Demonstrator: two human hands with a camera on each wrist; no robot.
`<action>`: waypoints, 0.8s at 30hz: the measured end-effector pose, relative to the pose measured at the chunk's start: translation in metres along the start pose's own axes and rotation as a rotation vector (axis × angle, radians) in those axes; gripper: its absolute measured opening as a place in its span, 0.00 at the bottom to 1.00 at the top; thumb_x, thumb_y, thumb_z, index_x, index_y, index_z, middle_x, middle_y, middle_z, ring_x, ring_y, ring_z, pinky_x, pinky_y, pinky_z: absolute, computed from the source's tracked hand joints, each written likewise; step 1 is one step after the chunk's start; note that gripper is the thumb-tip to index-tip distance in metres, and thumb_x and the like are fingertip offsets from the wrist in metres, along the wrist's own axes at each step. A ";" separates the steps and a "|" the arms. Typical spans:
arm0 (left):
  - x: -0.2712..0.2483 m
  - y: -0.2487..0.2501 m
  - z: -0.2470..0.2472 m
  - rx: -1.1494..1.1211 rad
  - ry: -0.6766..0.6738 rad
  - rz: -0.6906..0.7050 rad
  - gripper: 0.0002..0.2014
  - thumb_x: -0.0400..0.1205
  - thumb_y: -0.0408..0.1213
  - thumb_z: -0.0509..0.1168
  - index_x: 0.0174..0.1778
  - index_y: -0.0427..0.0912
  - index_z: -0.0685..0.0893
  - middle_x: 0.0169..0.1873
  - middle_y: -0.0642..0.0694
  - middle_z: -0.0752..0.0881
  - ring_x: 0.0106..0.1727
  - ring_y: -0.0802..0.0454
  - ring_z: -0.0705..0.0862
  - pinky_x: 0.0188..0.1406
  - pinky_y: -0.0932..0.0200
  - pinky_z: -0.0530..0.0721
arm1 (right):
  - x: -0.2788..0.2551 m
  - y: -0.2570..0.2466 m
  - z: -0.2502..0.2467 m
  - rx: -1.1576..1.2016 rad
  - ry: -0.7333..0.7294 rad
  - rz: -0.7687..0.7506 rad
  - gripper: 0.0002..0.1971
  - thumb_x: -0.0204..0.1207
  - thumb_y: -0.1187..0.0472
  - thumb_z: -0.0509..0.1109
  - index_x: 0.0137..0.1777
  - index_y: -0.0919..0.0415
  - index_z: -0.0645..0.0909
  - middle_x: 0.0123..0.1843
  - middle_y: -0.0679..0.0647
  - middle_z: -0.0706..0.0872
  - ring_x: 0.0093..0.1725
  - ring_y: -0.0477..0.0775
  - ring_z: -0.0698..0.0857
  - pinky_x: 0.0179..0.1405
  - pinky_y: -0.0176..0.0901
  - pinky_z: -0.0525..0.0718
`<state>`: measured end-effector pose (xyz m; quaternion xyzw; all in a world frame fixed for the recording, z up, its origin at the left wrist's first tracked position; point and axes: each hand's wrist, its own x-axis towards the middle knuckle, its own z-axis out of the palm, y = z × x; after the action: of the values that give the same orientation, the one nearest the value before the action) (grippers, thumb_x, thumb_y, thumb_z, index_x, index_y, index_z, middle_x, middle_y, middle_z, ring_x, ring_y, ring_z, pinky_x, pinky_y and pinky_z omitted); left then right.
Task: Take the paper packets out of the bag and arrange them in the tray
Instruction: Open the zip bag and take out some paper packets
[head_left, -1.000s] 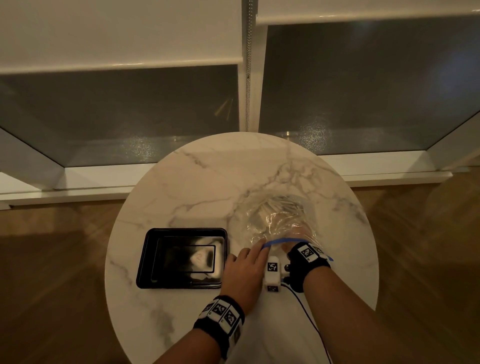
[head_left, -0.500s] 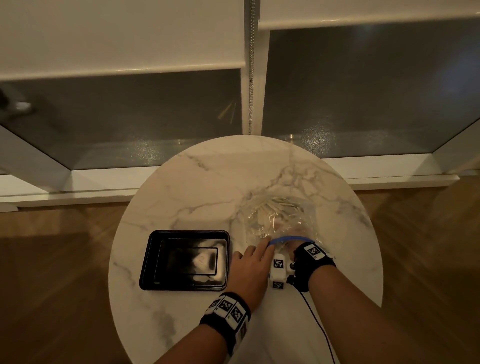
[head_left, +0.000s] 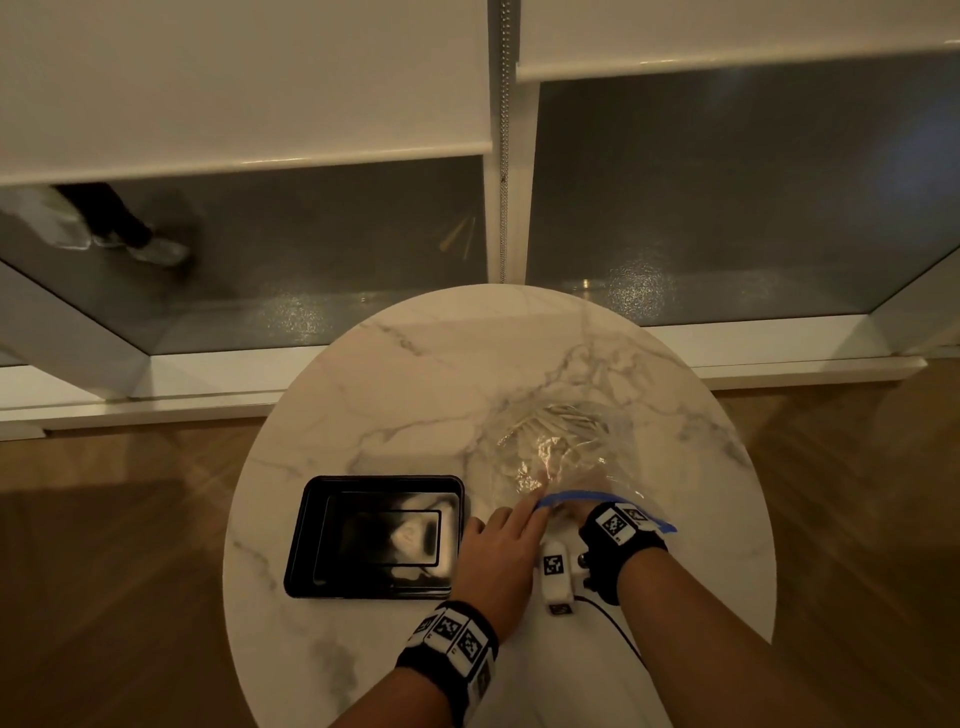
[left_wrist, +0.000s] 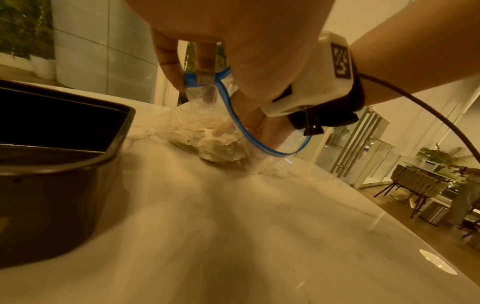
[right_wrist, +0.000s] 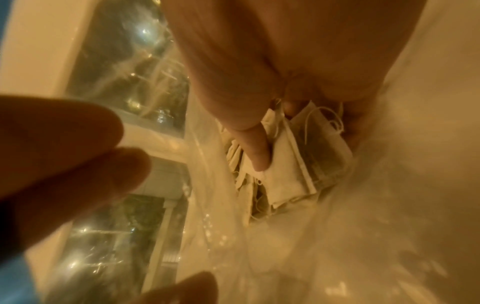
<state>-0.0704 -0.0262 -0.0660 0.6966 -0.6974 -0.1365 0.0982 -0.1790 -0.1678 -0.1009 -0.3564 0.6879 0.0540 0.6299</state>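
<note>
A clear zip bag (head_left: 563, 441) with a blue seal lies on the right of the round marble table (head_left: 415, 395). My left hand (head_left: 535, 506) pinches the bag's blue rim (left_wrist: 205, 77) and holds the mouth up. My right hand (head_left: 574, 514) is inside the bag. In the right wrist view its thumb (right_wrist: 255, 152) and fingers grip a bunch of white paper packets (right_wrist: 291, 170) with strings. More packets (left_wrist: 207, 133) lie bunched deeper in the bag. The black tray (head_left: 311, 535) stands just left of my left hand; its dark, glossy inside only shows reflections.
The table's far edge stands close to a window wall with white frames (head_left: 511, 208) and lowered blinds. Wooden floor (head_left: 114, 571) surrounds the table. A cable (head_left: 618, 631) runs from my right wrist toward me. Chairs (left_wrist: 415, 185) stand far off to the right.
The head view has tilted slightly. My left hand keeps its pinch on the bag's rim and my right hand stays inside the bag. The tray has not moved.
</note>
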 end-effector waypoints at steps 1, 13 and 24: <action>0.000 -0.002 0.005 0.026 0.025 0.006 0.37 0.65 0.41 0.82 0.71 0.51 0.77 0.72 0.52 0.79 0.55 0.52 0.87 0.44 0.52 0.88 | 0.006 0.001 0.002 0.001 0.033 0.009 0.22 0.88 0.57 0.59 0.79 0.65 0.68 0.74 0.63 0.75 0.61 0.56 0.74 0.51 0.44 0.79; 0.007 -0.008 0.005 0.006 -0.038 -0.036 0.38 0.68 0.35 0.81 0.73 0.50 0.73 0.77 0.49 0.75 0.55 0.48 0.87 0.39 0.49 0.90 | -0.030 0.026 -0.001 0.305 0.109 -0.277 0.13 0.69 0.57 0.77 0.53 0.59 0.86 0.49 0.61 0.92 0.50 0.64 0.90 0.50 0.57 0.91; 0.002 -0.005 -0.004 -0.047 -0.198 0.100 0.26 0.85 0.37 0.62 0.81 0.52 0.69 0.89 0.47 0.51 0.86 0.42 0.60 0.76 0.40 0.74 | -0.086 0.079 -0.024 0.499 0.020 -0.321 0.08 0.76 0.70 0.73 0.55 0.68 0.86 0.46 0.67 0.92 0.45 0.65 0.91 0.43 0.55 0.88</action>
<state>-0.0647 -0.0279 -0.0644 0.6416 -0.7342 -0.2160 0.0516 -0.2472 -0.0854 -0.0474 -0.2952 0.6210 -0.2208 0.6917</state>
